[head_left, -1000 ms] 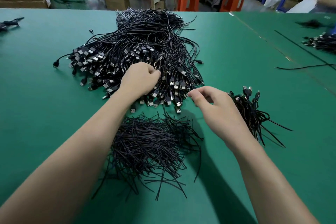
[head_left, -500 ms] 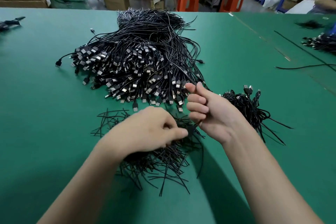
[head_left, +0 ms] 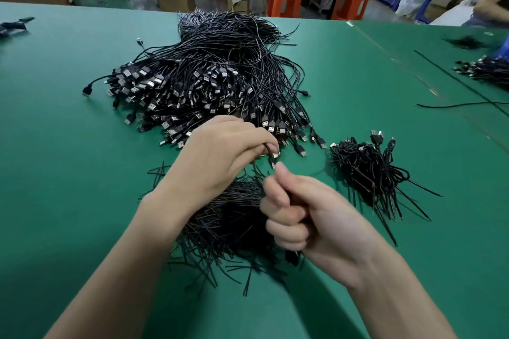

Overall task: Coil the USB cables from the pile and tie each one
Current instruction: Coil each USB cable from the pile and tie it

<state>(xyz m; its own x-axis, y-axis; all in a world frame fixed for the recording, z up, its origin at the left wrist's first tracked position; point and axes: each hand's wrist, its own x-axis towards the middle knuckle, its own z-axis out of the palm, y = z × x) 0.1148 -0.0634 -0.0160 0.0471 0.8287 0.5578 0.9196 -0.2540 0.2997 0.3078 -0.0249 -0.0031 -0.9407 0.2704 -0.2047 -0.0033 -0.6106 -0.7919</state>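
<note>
while the left hand [head_left: 220,157] hangs at mid frame, over the near edge of the pile [head_left: 206,82], its thumb and forefinger pinch a cable [head_left: 273,158] just behind the plug, so the metal tip dangles right below the fingertips. just beneath that plug is the raised thumb of the right hand [head_left: 311,220], almost touching it. the right hand is clenched, fingers curled tight round a dark strand [head_left: 292,257] whose end pokes out under the fist; whether it belongs to the same cable i cannot tell, since the fingers hide the run between.

the pile of loose black cables fills the upper centre of the green table [head_left: 55,173], its plugs fanned toward the hands. under both wrists, low in the centre, lies a heap of ties [head_left: 228,228]. at mid right, well apart from the pile, sits a small clump of coiled bundles [head_left: 369,170].

more cables [head_left: 487,70] lie at the right edge, and orange stools [head_left: 283,3] stand beyond the table at the top.
</note>
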